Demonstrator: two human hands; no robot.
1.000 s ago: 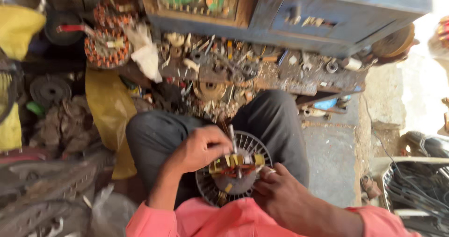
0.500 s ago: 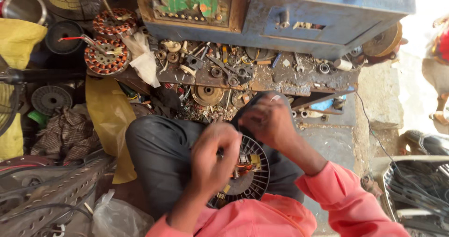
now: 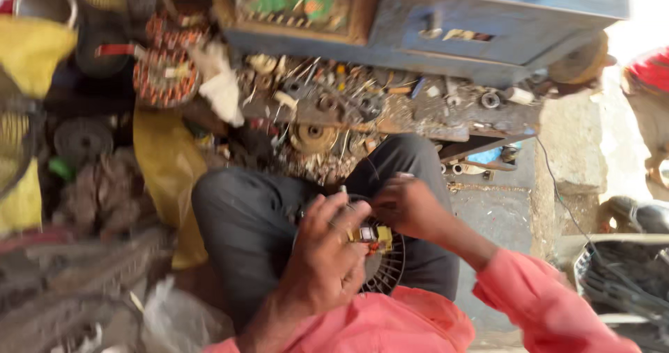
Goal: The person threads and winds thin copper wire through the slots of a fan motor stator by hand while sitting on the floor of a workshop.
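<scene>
A round black slotted motor core (image 3: 389,266) with yellow insulation at its middle rests on my lap, between my knees in dark trousers (image 3: 240,217). My left hand (image 3: 327,255) lies over its left half, fingers curled on it, with a thin metal tool sticking up near the fingertips. My right hand (image 3: 408,206) reaches in from the right and pinches at the core's upper rim. Pink sleeves cover both arms.
A low grimy shelf (image 3: 390,109) of small metal parts, bearings and screws lies ahead, under a blue-grey metal box (image 3: 488,18). Copper-wound stators (image 3: 164,74) and yellow sacks (image 3: 167,161) sit at left. A dark basket of wires (image 3: 620,276) stands at right.
My right hand has moved from the core's lower right up to its top rim. My left hand has slid across the core's face. The view has shifted a little.
</scene>
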